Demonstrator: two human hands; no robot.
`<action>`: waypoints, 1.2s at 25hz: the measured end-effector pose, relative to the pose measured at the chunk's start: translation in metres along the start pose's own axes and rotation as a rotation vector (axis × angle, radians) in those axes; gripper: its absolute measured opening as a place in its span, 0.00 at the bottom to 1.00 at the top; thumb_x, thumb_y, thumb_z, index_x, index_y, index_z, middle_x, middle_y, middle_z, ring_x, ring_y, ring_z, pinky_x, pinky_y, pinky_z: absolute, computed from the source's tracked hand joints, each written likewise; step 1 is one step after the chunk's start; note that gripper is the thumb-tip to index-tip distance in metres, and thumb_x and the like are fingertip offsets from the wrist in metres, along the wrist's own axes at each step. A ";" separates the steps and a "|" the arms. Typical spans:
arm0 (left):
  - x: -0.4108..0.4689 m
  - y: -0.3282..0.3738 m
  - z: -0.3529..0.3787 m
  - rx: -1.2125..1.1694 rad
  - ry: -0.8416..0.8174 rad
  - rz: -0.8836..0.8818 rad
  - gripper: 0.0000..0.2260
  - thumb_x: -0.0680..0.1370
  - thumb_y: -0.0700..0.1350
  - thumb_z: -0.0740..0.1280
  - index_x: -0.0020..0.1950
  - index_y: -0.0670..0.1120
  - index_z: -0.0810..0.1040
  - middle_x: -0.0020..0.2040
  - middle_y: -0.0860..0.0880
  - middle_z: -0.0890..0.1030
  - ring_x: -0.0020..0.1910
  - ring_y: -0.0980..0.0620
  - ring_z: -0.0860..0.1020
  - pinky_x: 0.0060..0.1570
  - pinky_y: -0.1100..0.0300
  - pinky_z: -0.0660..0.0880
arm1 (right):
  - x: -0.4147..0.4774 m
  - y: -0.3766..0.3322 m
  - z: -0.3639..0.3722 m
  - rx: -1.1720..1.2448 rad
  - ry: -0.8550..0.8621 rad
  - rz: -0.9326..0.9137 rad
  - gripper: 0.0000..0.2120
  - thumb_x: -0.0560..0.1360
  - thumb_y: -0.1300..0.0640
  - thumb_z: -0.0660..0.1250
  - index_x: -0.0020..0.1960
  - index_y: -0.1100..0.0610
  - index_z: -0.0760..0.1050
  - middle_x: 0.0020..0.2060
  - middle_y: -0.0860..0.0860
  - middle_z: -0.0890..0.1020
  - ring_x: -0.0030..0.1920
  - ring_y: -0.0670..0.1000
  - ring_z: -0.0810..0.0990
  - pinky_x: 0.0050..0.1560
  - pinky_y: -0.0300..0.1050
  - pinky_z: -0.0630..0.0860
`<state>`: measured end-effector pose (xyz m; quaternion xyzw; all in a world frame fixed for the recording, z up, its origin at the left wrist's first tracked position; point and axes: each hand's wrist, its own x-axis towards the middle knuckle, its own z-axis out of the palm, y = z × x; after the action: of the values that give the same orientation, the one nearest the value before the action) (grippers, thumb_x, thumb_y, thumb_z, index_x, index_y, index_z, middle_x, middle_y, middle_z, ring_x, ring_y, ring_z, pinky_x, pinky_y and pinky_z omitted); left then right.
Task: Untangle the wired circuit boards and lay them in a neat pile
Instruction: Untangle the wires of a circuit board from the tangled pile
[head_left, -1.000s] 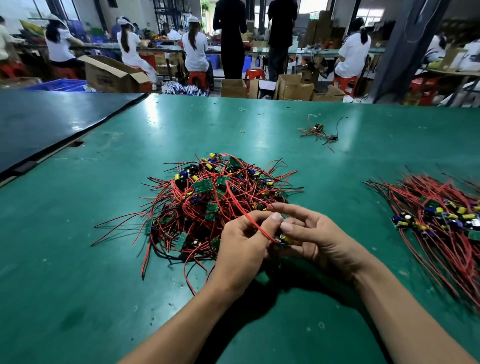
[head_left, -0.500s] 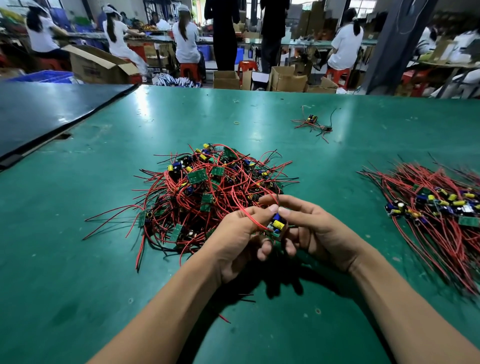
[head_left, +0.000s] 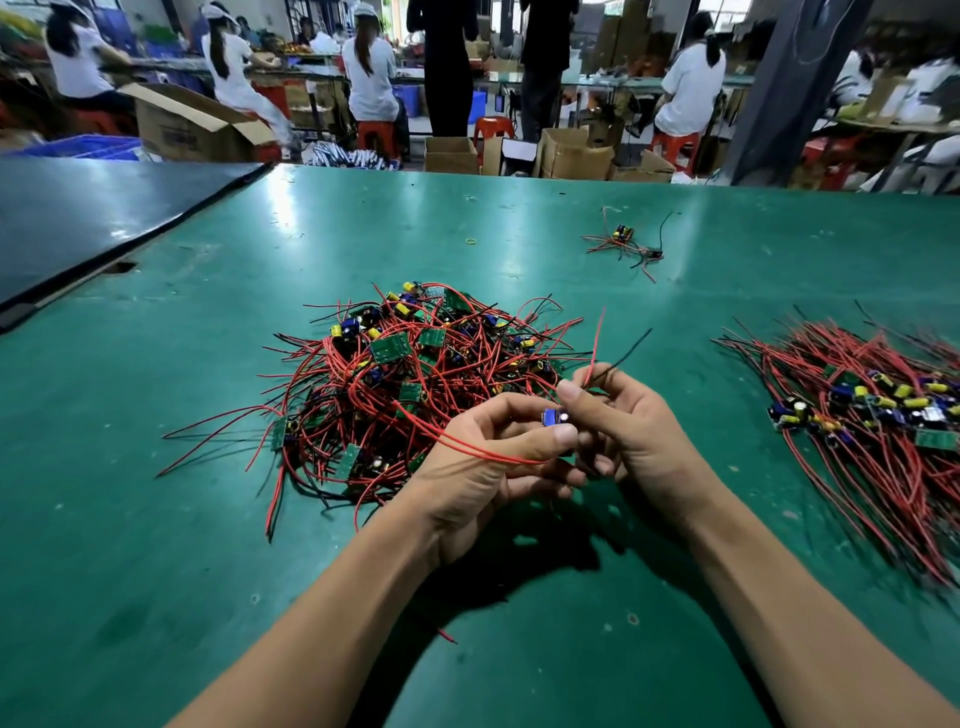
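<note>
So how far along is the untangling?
Done: a neat pile of red-wired green circuit boards lies at right. In hand: the left hand grips one small board, the right hand pinches its red and black leads. Remaining: the big tangled heap at centre, plus a stray cluster beyond.

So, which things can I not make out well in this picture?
Head view only:
- board: mostly covered by the left hand and right hand; only a blue part shows.
- sorted pile: cut by the right edge, blurred.
- tangled heap: its lower layers are buried.
- far bundle: too small for detail.
</note>
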<state>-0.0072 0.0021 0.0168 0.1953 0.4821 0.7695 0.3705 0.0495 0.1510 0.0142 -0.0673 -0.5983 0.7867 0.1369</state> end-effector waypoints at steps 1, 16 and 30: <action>0.000 0.000 0.000 0.033 0.017 0.026 0.11 0.68 0.36 0.74 0.49 0.42 0.78 0.41 0.44 0.84 0.34 0.47 0.82 0.32 0.60 0.79 | 0.001 0.000 0.000 -0.017 0.028 -0.018 0.09 0.64 0.48 0.80 0.37 0.46 0.80 0.28 0.49 0.76 0.21 0.44 0.67 0.20 0.34 0.65; 0.002 -0.018 0.002 0.413 0.186 0.143 0.02 0.77 0.41 0.70 0.47 0.44 0.82 0.37 0.47 0.82 0.33 0.45 0.80 0.41 0.52 0.76 | 0.002 0.003 -0.011 -0.203 0.072 0.047 0.17 0.65 0.40 0.79 0.32 0.50 0.76 0.26 0.49 0.74 0.22 0.46 0.65 0.21 0.37 0.61; 0.002 -0.022 0.001 0.366 0.120 0.153 0.07 0.79 0.36 0.65 0.46 0.34 0.81 0.36 0.43 0.83 0.25 0.47 0.78 0.25 0.60 0.75 | -0.007 0.010 -0.010 -0.203 -0.154 0.224 0.17 0.76 0.46 0.73 0.55 0.59 0.82 0.35 0.58 0.81 0.30 0.54 0.78 0.33 0.45 0.75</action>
<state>0.0009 0.0099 -0.0017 0.2489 0.6189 0.7053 0.2401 0.0575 0.1562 0.0017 -0.0867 -0.6720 0.7354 -0.0056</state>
